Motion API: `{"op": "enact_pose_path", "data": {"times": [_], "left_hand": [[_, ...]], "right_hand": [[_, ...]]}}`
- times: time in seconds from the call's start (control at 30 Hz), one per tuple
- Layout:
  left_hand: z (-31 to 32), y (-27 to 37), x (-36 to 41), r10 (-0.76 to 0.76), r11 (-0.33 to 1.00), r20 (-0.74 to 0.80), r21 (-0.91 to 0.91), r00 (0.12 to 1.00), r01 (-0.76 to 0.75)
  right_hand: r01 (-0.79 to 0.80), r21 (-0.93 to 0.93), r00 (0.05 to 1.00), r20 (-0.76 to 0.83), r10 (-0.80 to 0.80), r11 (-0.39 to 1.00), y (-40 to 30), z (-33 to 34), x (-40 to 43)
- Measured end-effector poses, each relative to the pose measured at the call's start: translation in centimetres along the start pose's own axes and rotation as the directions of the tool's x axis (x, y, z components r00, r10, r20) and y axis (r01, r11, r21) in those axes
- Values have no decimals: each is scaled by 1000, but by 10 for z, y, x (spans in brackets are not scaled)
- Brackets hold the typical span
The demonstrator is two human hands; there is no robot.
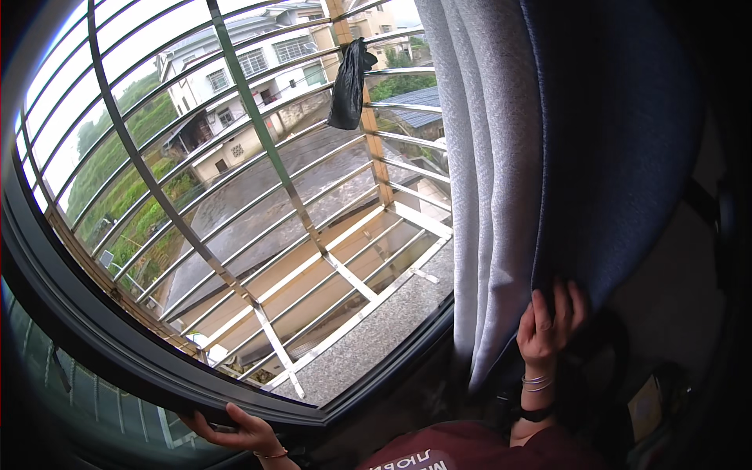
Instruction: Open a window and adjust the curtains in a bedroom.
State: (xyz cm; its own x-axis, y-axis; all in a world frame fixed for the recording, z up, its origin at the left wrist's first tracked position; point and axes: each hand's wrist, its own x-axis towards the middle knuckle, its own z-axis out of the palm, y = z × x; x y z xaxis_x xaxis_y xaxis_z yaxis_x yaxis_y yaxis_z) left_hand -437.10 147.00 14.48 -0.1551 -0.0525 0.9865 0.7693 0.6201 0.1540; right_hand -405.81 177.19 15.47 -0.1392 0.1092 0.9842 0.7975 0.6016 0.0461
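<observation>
My left hand (249, 433) is at the lower edge of the black window frame (200, 385), thumb and fingers spread on either side of it; a thin bracelet is on the wrist. On the right, my right hand (549, 326) grips the dark blue curtain (593, 176) near its pale edge, fingertips sunk in its shade. A ring, metal bangles and a dark band are on that hand and wrist. Beside the blue cloth hangs a light grey curtain (496, 176) in long folds. Past the frame lies a speckled stone sill (370, 335).
Metal security bars (258, 129) cage the window outside. A black plastic bag (349, 88) hangs from an upright post (376, 153). Tinted glass (88, 405) lies at lower left. Outside are a white house (235, 88), a paved yard (258, 194) and a green slope (126, 147).
</observation>
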Motion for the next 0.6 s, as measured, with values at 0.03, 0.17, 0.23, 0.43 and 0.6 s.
{"op": "enact_pose_path", "data": {"times": [0.03,0.17,0.23,0.43,0.6], "left_hand": [[0,1,1,4,1000,0,-9,1000,-4],[1,4,2,-2,998,-3,-57,1000,2],[1,3,2,2,999,2,-50,1000,-2],[1,1,1,1,1000,10,-31,1000,0],[1,2,2,-4,999,12,-33,1000,4]], "right_hand": [[0,-1,1000,-1,0,1000,0,0,0],[1,-3,1000,-10,-1,1000,1,2,-2],[-3,1,1000,-14,3,1000,1,3,-3],[-6,5,1000,-19,6,1000,0,4,-1],[-3,2,1000,-10,3,1000,-1,3,1]]}}
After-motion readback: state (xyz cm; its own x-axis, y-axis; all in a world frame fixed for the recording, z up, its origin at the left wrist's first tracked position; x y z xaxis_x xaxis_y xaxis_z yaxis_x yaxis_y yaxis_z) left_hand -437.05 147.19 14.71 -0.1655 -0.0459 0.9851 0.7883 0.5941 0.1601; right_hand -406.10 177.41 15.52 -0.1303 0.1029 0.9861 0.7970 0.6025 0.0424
